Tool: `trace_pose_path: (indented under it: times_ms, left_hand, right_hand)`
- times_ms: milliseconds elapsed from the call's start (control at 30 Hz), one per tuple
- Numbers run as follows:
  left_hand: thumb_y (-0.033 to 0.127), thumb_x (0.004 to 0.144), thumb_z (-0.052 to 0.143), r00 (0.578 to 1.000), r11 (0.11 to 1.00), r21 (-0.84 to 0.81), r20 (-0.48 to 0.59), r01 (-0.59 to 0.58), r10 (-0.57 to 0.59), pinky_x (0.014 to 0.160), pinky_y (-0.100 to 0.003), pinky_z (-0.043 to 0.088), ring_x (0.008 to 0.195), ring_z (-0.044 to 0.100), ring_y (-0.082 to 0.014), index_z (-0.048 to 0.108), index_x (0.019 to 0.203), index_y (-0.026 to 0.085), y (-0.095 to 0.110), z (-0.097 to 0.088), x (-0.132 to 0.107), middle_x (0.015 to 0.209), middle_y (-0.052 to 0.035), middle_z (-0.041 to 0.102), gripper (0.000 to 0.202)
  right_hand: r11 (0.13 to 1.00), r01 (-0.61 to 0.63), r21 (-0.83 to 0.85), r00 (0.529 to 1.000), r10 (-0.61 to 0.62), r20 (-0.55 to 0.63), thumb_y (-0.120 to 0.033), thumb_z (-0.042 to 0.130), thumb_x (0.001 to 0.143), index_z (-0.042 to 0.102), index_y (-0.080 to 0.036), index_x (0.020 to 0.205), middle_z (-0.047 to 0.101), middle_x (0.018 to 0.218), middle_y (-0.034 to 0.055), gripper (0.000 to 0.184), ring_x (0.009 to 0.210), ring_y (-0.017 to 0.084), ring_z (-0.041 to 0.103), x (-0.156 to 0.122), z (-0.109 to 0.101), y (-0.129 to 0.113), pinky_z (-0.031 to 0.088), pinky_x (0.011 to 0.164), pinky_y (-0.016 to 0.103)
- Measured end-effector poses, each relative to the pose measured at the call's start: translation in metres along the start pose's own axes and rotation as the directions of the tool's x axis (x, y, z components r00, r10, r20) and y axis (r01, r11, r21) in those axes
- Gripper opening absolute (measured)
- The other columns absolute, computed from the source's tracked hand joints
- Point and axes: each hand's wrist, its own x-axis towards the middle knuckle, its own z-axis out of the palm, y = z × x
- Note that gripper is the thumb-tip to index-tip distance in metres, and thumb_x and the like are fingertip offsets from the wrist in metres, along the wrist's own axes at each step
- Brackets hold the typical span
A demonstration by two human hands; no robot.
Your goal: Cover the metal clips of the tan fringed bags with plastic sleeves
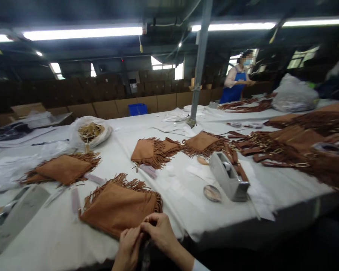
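A brown suede-like bag with fringed edges (121, 205) lies flat on the white-covered table in front of me. At its near right edge, my left hand (128, 242) and my right hand (161, 231) meet with fingers pinched together. Their fingertips touch or nearly touch the bag's edge; whatever is between them is too small and covered to make out. Below the fingers hangs a blurred, pale, narrow strip (146, 256). Just left of the bag is a pale, flat strip (75, 200).
Tape dispensers stand at left (19, 214) and right (228, 177), with a tape roll (212, 193) nearby. More fringed bags (64, 168) lie around. A plastic bag (90, 131) holds tan pieces. Brown straps (271, 150) pile up at right. A post (200, 64) rises behind; a co-worker (237, 84) stands beyond.
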Motion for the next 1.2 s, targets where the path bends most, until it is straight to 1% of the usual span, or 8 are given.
trace_pose_path:
  times_ms: [133, 267, 400, 500, 633, 833, 933, 1200]
  left_hand:
    - [0.057, 0.075, 0.056, 0.981, 0.978, -0.133, -0.081, 0.162, -0.174, 0.079, -0.032, 0.053, 0.083, 0.068, -0.0238, 0.073, 0.091, 0.026, -0.009, 0.004, 0.001, 0.092, -0.0064, 0.075, 0.039]
    - [0.062, 0.070, 0.058, 0.922, 0.897, -0.307, -0.117, 0.319, -0.368, 0.063, -0.026, 0.054, 0.066, 0.067, -0.0211, 0.070, 0.081, 0.021, 0.008, 0.005, 0.001, 0.067, -0.0022, 0.072, 0.044]
    - [0.066, 0.066, 0.059, 0.873, 0.828, -0.415, -0.139, 0.378, -0.468, 0.057, -0.023, 0.050, 0.058, 0.063, -0.0174, 0.066, 0.072, 0.019, 0.021, 0.008, 0.005, 0.060, 0.0000, 0.067, 0.048]
    - [0.071, 0.061, 0.059, 0.842, 0.780, -0.455, -0.109, 0.431, -0.528, 0.054, -0.024, 0.049, 0.055, 0.061, -0.0174, 0.065, 0.069, 0.018, 0.023, 0.014, 0.015, 0.061, -0.0011, 0.067, 0.053]
    - [0.074, 0.058, 0.058, 0.816, 0.774, -0.454, -0.155, 0.441, -0.556, 0.056, -0.026, 0.050, 0.057, 0.062, -0.0195, 0.066, 0.069, 0.018, 0.021, 0.020, 0.026, 0.060, -0.0026, 0.068, 0.058]
    - [0.070, 0.064, 0.056, 0.867, 0.813, -0.415, -0.101, 0.408, -0.487, 0.061, -0.025, 0.051, 0.059, 0.063, -0.0186, 0.066, 0.067, 0.019, 0.023, 0.018, 0.028, 0.062, -0.0015, 0.068, 0.052]
    - [0.070, 0.064, 0.055, 0.866, 0.819, -0.423, -0.137, 0.388, -0.481, 0.056, -0.024, 0.050, 0.055, 0.061, -0.0176, 0.064, 0.064, 0.020, 0.030, 0.017, 0.028, 0.057, -0.0005, 0.066, 0.051]
    - [0.073, 0.066, 0.052, 0.846, 0.811, -0.446, -0.188, 0.378, -0.498, 0.056, -0.023, 0.047, 0.054, 0.059, -0.0166, 0.062, 0.066, 0.020, 0.028, 0.026, 0.029, 0.055, 0.0008, 0.062, 0.053]
  right_hand:
    - [0.989, 0.065, -0.130, 0.998, -0.065, 0.001, -0.019, 0.058, 0.074, 0.070, -0.016, 0.065, 0.065, 0.059, -0.0012, 0.016, 0.057, 0.011, 0.057, -0.005, -0.009, -0.002, 0.041, 0.053, 0.019]
    - [0.850, 0.202, -0.486, 0.951, -0.289, -0.110, -0.022, 0.050, 0.085, 0.071, -0.018, 0.073, 0.068, 0.071, 0.0030, 0.025, 0.068, 0.014, 0.061, -0.007, -0.080, -0.009, 0.043, 0.065, 0.023]
    - [0.596, -0.128, -0.793, 0.901, -0.264, -0.344, -0.028, 0.047, 0.089, 0.070, -0.017, 0.077, 0.070, 0.081, 0.0079, 0.028, 0.077, 0.018, 0.063, 0.001, -0.185, -0.013, 0.042, 0.072, 0.026]
    - [0.389, -0.339, -0.857, 0.905, -0.112, -0.410, -0.031, 0.048, 0.089, 0.071, -0.017, 0.083, 0.070, 0.087, 0.0093, 0.028, 0.080, 0.019, 0.064, 0.011, -0.230, -0.007, 0.041, 0.070, 0.026]
    - [0.302, -0.382, -0.873, 0.912, -0.029, -0.409, -0.031, 0.053, 0.085, 0.069, -0.015, 0.076, 0.070, 0.080, 0.0100, 0.024, 0.070, 0.019, 0.063, 0.021, -0.239, 0.010, 0.037, 0.059, 0.026]
    - [0.201, -0.280, -0.939, 0.959, 0.022, -0.282, -0.016, 0.045, 0.088, 0.068, -0.014, 0.079, 0.069, 0.081, 0.0108, 0.025, 0.075, 0.019, 0.064, 0.022, -0.243, 0.017, 0.037, 0.064, 0.026]
    - [0.167, -0.225, -0.960, 0.974, 0.042, -0.221, -0.009, 0.047, 0.084, 0.067, -0.017, 0.087, 0.069, 0.084, 0.0096, 0.022, 0.078, 0.020, 0.065, 0.019, -0.249, 0.010, 0.037, 0.064, 0.026]
    - [0.035, -0.238, -0.971, 0.968, -0.079, -0.240, -0.033, 0.047, 0.089, 0.065, -0.017, 0.083, 0.067, 0.083, 0.0129, 0.025, 0.078, 0.025, 0.065, 0.020, -0.256, -0.005, 0.038, 0.061, 0.029]
